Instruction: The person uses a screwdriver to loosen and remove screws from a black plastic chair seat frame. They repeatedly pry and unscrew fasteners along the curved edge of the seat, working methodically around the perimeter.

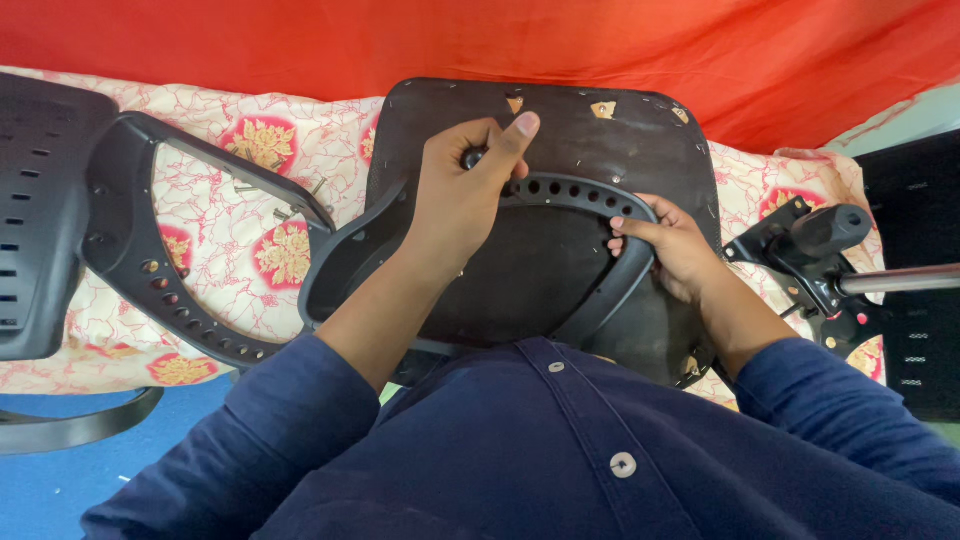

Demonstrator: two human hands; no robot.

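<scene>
Red fabric [500,40] hangs across the back, and below it a pale floral cloth [260,200] with red medallions covers the work surface. On that cloth, in the middle, lies the dark chair seat pan [560,270], underside up. To the left sits a black perforated backrest [40,200] with one curved armrest [170,290] joined to it; at the far right lies a black tilt mechanism [815,250] with a metal rod sticking out. A second armrest loop [590,200] — black, with a row of holes along its arc — rests across the seat pan. The right hand [675,250] is clamped around this loop's right bend. The left hand [465,190] has its fingers closed on a small dark knob [472,157] at the loop's top — thumb raised.
</scene>
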